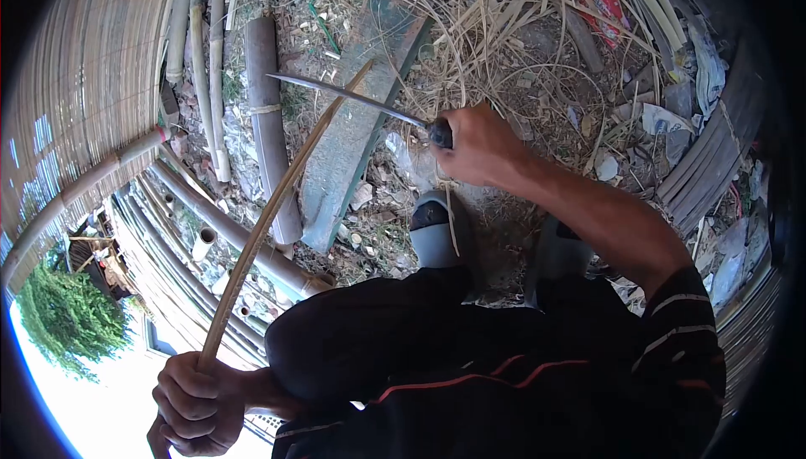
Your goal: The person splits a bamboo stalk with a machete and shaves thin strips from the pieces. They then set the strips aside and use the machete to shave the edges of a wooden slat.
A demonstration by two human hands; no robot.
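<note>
Gripping the knife point(378, 106) by its dark handle, our right hand's point(477, 144) fingers lay the blade across the strip point(269, 216) above centre. Our left hand point(195, 409), lower left, clenches its other end – probably for steadiness, well clear of the edge. Beneath lies a board point(336, 165) – hemmed in by a thick pole point(270, 148) and tangled shavings point(483, 35), upper middle.

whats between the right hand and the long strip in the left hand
The head view shows the knife blade there, running from the right hand out across the strip; below it lie the greenish board and littered ground.
</note>
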